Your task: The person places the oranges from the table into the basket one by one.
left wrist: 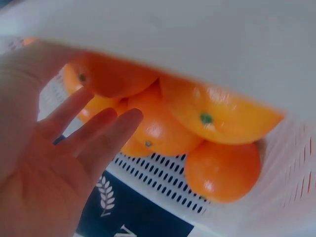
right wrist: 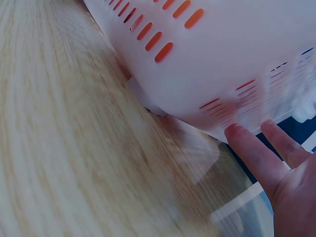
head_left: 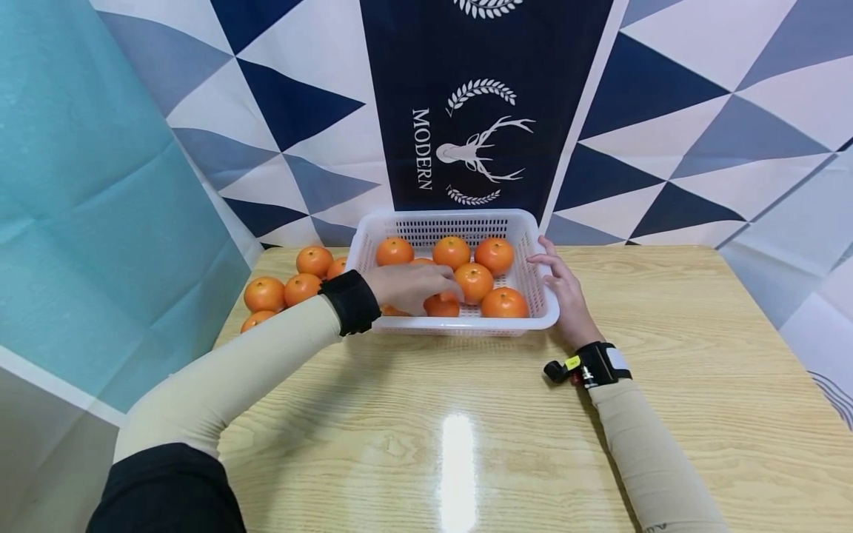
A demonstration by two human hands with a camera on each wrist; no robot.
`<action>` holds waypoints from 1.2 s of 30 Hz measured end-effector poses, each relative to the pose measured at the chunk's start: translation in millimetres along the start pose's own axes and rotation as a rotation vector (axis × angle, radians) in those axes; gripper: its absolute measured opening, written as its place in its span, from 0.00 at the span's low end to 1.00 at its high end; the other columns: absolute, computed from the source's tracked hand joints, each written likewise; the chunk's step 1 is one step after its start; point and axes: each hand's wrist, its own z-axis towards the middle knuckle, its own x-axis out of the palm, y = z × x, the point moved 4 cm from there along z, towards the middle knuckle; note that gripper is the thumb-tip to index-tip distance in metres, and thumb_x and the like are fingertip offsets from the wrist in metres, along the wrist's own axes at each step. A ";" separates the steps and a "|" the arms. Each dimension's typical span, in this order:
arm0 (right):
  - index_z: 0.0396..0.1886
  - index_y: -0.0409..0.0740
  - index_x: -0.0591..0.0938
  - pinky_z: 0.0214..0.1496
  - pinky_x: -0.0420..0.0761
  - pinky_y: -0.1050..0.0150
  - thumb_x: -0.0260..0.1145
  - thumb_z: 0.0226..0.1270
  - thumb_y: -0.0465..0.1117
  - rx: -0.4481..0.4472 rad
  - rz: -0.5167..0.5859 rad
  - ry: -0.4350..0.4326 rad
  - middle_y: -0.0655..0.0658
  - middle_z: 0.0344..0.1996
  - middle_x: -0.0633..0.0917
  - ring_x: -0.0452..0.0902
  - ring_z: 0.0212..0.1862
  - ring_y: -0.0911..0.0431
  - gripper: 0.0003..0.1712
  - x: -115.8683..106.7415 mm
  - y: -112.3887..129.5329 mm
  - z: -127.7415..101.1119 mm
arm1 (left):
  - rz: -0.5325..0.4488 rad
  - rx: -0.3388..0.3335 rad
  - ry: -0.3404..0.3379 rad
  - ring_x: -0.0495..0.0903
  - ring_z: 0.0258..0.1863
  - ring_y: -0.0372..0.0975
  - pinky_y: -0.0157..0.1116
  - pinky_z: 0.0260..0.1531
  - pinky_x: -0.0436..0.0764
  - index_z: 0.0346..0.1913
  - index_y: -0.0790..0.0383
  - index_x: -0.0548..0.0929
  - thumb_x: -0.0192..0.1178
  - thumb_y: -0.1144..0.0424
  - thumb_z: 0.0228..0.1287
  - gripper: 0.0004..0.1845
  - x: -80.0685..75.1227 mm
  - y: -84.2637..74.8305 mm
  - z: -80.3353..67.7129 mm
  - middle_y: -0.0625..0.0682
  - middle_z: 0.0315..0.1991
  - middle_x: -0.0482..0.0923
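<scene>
A white plastic basket with slotted walls holds several oranges. My left hand reaches over its front left part, palm down, fingers close above an orange by the front wall. Seen from the left wrist, those fingers are spread and nearly straight beside the oranges; the thumb is partly hidden behind the basket's rim. At the basket's right end is my right hand, its fingertips at the rim. The right wrist view has two extended fingers against the outer wall.
Left of the basket, several more oranges lie together on the wooden table. A patterned cloth hangs right behind the basket, and a light blue sheet stands along the left side.
</scene>
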 end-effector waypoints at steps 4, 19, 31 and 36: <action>0.69 0.42 0.80 0.79 0.69 0.82 0.49 0.87 0.39 0.006 0.002 0.000 0.49 0.96 0.49 0.34 0.97 0.41 0.21 1.0 0.1 -0.1 | 0.009 -0.006 -0.021 0.78 0.71 0.51 0.47 0.82 0.77 0.77 0.53 0.83 0.76 0.66 0.72 0.32 -8.6 1.4 -1.8 0.56 0.75 0.81; 0.70 0.40 0.79 0.78 0.69 0.82 0.49 0.88 0.39 0.034 -0.026 0.007 0.53 0.96 0.49 0.34 0.97 0.44 0.22 3.0 1.9 -0.3 | 0.008 -0.051 -0.083 0.79 0.70 0.52 0.50 0.81 0.79 0.73 0.56 0.85 0.74 0.59 0.76 0.26 -38.5 2.8 -17.0 0.59 0.75 0.80; 0.69 0.41 0.80 0.77 0.69 0.84 0.50 0.88 0.40 0.010 -0.006 -0.004 0.50 0.96 0.50 0.36 0.97 0.42 0.21 -0.1 -2.0 -1.6 | 0.006 -0.121 -0.132 0.77 0.77 0.55 0.54 0.84 0.76 0.78 0.55 0.81 0.69 0.52 0.79 0.30 -42.2 21.9 -30.4 0.61 0.80 0.76; 0.69 0.43 0.81 0.77 0.70 0.83 0.50 0.88 0.40 0.006 -0.001 -0.003 0.50 0.96 0.49 0.35 0.97 0.42 0.21 -0.7 -1.7 -0.8 | 0.001 -0.187 -0.129 0.71 0.84 0.58 0.60 0.87 0.71 0.80 0.54 0.79 0.66 0.47 0.80 0.32 -41.9 40.2 -41.1 0.63 0.85 0.70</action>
